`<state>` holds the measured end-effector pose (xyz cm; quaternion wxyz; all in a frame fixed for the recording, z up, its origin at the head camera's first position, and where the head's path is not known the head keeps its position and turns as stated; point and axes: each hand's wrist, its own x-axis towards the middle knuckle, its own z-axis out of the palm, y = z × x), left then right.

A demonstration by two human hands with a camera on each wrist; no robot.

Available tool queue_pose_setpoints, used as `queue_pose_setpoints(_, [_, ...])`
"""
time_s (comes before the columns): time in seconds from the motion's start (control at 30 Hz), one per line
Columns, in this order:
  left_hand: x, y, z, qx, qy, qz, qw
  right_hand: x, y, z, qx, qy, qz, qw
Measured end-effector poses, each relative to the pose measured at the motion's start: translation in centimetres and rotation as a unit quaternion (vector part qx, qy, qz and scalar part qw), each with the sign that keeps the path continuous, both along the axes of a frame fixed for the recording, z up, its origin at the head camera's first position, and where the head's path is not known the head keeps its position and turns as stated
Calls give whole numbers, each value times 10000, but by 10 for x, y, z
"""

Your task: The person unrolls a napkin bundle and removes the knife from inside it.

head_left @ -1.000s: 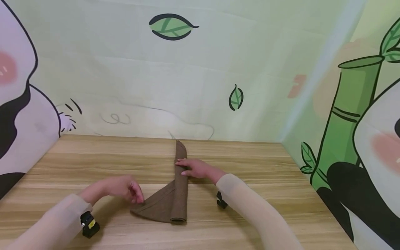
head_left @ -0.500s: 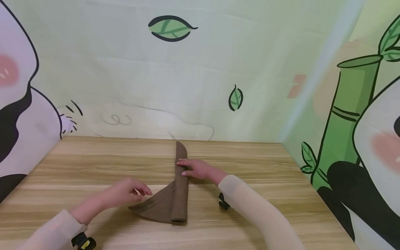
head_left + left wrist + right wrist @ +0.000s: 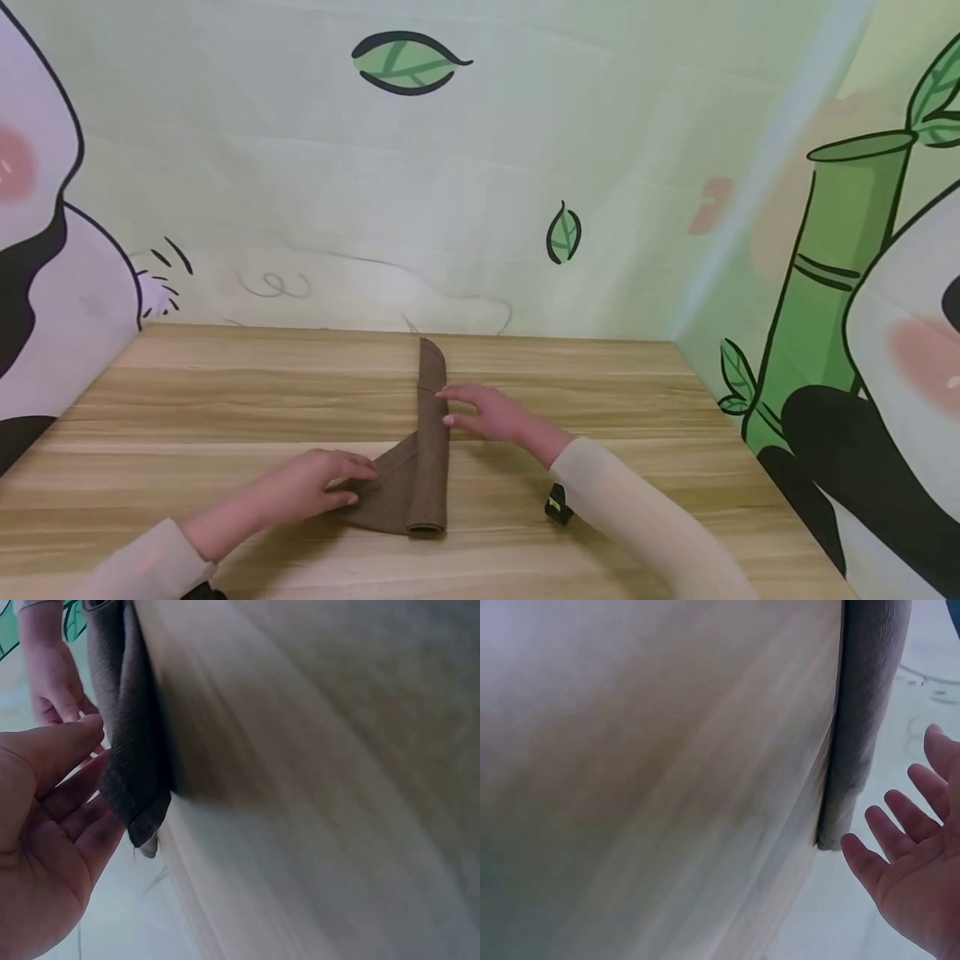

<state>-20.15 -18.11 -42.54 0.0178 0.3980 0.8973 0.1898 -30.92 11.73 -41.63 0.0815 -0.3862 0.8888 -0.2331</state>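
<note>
A brown cloth lies partly rolled on the table, its roll pointing away from me and a flat triangular flap spreading to the left. My left hand is over the flap's left corner with fingers loosely extended; whether they touch the fabric is hard to tell. In the left wrist view, that hand is beside the cloth edge, thumb apart from the fingers. Fingers spread, my right hand hovers at the roll's right side. The right wrist view shows this hand apart from the roll.
The wood-grain table ends at a pale green backdrop printed with leaves, bamboo and pandas. A black wrist camera hangs below the right sleeve.
My left hand has moved from the flap's left corner rightward over it, its fingers extending. My right hand has drawn slightly right, off the top of the roll. The cloth stays in place.
</note>
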Motion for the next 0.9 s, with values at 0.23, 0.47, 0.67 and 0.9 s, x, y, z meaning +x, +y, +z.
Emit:
queue_pose_setpoints(0.23, [0, 2, -11, -19, 377, -327, 9988, 21, -6, 3, 97, 261, 460, 9986])
queue_pose_setpoints(0.47, [3, 2, -18, -362, 413, -387, 9977, 44, -20, 0, 96, 399, -177, 9990])
queue_pose_setpoints(0.67, [6, 2, -16, -535, 333, -420, 9971, 49, -31, -7, 515, 1039, 106, 9932])
queue_pose_setpoints(0.9, [5, 4, -14, -611, 29, -353, 9975, 47, -30, -16, 915, 1182, 692, 9863])
